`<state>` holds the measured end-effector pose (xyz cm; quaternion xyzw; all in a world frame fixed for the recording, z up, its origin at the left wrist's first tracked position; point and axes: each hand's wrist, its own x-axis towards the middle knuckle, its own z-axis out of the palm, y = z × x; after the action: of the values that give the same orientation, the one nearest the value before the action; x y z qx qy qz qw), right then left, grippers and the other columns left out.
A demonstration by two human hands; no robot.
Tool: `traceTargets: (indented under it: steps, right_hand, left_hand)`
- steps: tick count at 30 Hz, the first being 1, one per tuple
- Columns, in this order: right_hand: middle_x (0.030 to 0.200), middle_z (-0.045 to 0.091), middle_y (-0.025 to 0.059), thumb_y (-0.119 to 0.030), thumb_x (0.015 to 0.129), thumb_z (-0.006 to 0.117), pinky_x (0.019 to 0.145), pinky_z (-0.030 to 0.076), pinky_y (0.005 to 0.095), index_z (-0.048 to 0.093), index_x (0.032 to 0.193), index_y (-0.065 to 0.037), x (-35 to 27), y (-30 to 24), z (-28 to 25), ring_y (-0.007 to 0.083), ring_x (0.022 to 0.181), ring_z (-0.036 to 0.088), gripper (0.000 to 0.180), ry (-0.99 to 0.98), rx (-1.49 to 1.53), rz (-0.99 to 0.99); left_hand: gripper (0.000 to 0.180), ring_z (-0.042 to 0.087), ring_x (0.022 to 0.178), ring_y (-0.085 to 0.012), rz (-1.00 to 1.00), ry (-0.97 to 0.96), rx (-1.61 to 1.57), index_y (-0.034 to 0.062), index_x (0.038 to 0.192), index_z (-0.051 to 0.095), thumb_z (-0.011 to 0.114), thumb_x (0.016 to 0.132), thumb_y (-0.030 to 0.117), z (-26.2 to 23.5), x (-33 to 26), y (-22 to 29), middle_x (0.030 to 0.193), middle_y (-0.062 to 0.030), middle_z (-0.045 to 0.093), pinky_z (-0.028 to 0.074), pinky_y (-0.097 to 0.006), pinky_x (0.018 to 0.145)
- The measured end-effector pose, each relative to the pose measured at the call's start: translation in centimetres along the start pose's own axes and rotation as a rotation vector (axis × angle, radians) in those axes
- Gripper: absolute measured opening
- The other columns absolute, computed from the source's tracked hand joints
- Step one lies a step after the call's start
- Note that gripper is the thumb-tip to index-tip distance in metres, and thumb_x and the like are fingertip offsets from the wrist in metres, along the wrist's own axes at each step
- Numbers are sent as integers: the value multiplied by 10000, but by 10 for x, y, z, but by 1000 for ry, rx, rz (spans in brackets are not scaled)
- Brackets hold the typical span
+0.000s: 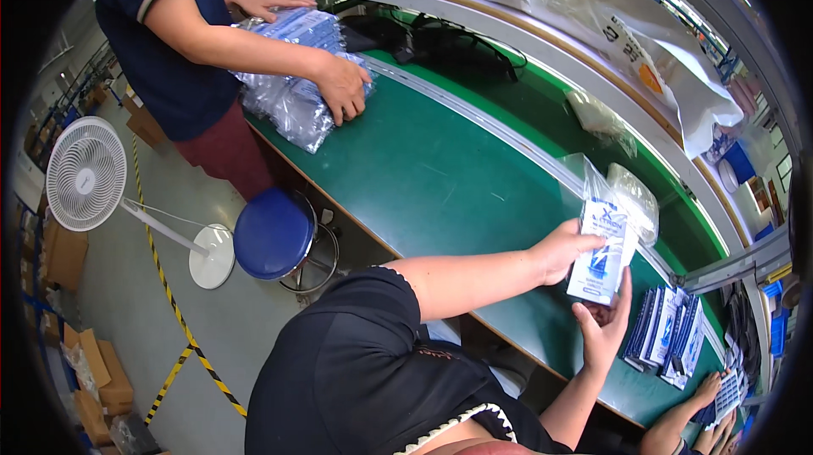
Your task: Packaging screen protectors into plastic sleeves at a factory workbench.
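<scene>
A flat white and blue printed package point(600, 256) is held tilted over the green table, between my two hands. My left hand point(561, 253) grips its left edge, thumb on the front. At the lower right edge my right hand point(603, 332) closes round it, with its fingers partly hidden behind. Clear plastic point(583, 174) sticks up at the package's upper end; whether it encloses the package I cannot tell. Just beyond lies a bundle of clear plastic bags point(637, 201). To the right of my right hand stands a row of similar blue and white packages point(665, 335).
The green worktable point(440, 175) curves under a shelf with white sacks point(584, 23). At the far left a co-worker's hands rest on bagged packages point(296, 74). Another person's hands point(707, 408) work at lower right. A blue stool point(273, 235) and white fan point(86, 174) stand left.
</scene>
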<state>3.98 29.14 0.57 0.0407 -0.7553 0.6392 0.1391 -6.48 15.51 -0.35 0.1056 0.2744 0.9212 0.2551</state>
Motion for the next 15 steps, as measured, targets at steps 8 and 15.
traceTargets:
  steps: [8,15]
  right_hand:
    - [1189,587,125,44,929,440,814,480,279,568,1208,20,19,-23,-13,168,972,576,307,693,-333,-523]
    - [989,597,74,-3,928,498,762,439,247,595,1055,27,0,-30,14,129,861,544,162,275,-241,-354]
  left_hand:
    - [478,577,1070,-219,-303,-431,335,9,1231,500,579,935,376,16,-22,-9,1164,-128,582,501,-374,879]
    - [730,534,1093,-252,-484,-402,164,51,1285,452,437,894,667,7,-20,-14,1176,-121,514,453,-421,914]
